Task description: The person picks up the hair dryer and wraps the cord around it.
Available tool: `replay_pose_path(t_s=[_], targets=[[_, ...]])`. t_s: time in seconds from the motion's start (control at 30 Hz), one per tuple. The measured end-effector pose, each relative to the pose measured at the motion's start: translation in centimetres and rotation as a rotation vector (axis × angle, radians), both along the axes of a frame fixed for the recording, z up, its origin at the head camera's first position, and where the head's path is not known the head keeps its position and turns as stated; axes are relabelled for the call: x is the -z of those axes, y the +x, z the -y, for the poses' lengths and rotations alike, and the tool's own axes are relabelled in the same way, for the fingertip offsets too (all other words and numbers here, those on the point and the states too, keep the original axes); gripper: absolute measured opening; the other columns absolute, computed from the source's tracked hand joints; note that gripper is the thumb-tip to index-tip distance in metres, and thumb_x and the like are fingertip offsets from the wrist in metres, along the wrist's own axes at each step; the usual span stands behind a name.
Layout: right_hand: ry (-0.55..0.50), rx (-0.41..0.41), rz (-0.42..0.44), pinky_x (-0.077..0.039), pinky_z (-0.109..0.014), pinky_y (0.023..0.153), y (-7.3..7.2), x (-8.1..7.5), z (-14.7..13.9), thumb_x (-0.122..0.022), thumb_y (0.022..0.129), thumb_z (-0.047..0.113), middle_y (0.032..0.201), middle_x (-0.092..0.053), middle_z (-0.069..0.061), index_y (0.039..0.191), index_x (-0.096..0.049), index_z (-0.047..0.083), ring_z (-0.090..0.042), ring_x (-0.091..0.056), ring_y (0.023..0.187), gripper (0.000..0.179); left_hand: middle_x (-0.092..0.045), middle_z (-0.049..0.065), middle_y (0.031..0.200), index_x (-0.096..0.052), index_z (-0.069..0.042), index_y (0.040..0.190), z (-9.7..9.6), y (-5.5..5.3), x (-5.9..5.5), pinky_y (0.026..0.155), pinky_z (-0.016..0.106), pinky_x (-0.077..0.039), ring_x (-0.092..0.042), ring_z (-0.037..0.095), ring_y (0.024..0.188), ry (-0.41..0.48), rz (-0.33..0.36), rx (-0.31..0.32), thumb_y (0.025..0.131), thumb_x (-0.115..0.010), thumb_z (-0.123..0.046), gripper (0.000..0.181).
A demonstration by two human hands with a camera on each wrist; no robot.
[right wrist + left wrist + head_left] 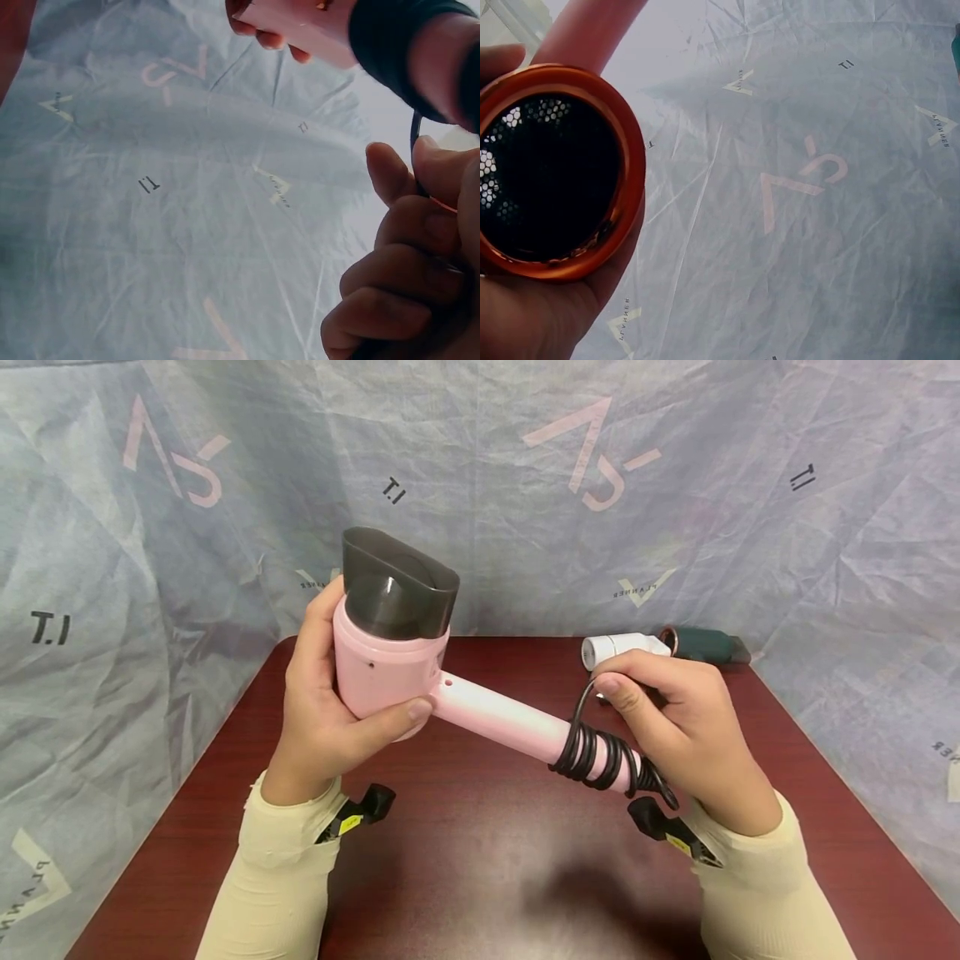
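A pink hair dryer (495,714) with a dark flat nozzle (397,585) is held up over the table, its handle slanting down to the right. My left hand (318,702) grips the dryer's body, thumb across the base of the handle. In the left wrist view the round rear grille (551,172) shows its copper-coloured ring. Black cord (592,756) is coiled several times round the handle's lower end. My right hand (678,718) pinches a length of that cord between thumb and forefinger; its other fingers are curled in the right wrist view.
Behind my right hand, a white hair dryer (622,647) and a dark green hair dryer (705,646) lie at the back right of the dark red table (465,877). Grey printed sheeting (480,502) hangs round the back and sides.
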State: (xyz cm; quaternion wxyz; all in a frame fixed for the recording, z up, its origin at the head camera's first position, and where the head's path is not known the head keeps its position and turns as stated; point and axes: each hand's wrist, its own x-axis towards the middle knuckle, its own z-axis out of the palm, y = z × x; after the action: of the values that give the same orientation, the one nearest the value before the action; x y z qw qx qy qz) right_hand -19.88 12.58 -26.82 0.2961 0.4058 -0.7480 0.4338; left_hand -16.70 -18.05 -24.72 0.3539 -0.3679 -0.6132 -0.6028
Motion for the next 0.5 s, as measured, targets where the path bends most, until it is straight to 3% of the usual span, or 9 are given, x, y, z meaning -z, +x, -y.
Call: replay_pose_path(t_s=[0.13, 0.27, 0.37, 0.5], targets=[[-0.010, -0.057, 0.091, -0.040, -0.022, 0.064, -0.3, 0.2, 0.1, -0.068, 0.094, -0.006, 0.072, -0.055, 0.006, 0.092, -0.073, 0.014, -0.005, -0.046, 0.067, 0.021, -0.065, 0.017, 0.126, -0.046, 0.008, 0.144, -0.1, 0.0, 0.1, 0.097, 0.039, -0.051, -0.062, 0.035, 0.109, 0.026, 0.000, 0.021, 0.069, -0.084, -0.004, 0.086], [0.014, -0.086, 0.120, -0.040, -0.022, 0.061, -0.8, 0.5, 0.2, -0.064, 0.099, -0.001, 0.070, -0.052, 0.006, 0.093, -0.071, 0.015, -0.005, -0.045, 0.063, 0.019, -0.064, 0.019, 0.126, -0.045, 0.008, 0.144, -0.3, -0.1, 0.2, 0.095, 0.039, -0.052, -0.062, 0.036, 0.107, 0.061, -0.013, 0.033, 0.071, -0.086, -0.007, 0.085], [0.041, -0.119, 0.152, -0.042, -0.023, 0.059, -1.2, 0.6, 0.5, -0.058, 0.103, 0.002, 0.071, -0.055, 0.006, 0.093, -0.069, 0.015, -0.007, -0.049, 0.063, 0.020, -0.064, 0.020, 0.125, -0.045, 0.009, 0.143, -0.4, -0.3, 0.3, 0.094, 0.039, -0.053, -0.062, 0.036, 0.106, 0.091, -0.041, 0.017, 0.073, -0.087, -0.012, 0.085], [0.097, -0.074, 0.182, -0.042, -0.024, 0.056, -1.2, 0.9, 1.1, -0.051, 0.108, 0.009, 0.071, -0.056, 0.009, 0.092, -0.067, 0.022, -0.008, -0.050, 0.062, 0.025, -0.063, 0.020, 0.126, -0.045, 0.009, 0.142, -0.6, -0.4, 0.4, 0.095, 0.038, -0.052, -0.062, 0.037, 0.107, 0.127, -0.071, -0.032, 0.074, -0.088, -0.017, 0.085]])
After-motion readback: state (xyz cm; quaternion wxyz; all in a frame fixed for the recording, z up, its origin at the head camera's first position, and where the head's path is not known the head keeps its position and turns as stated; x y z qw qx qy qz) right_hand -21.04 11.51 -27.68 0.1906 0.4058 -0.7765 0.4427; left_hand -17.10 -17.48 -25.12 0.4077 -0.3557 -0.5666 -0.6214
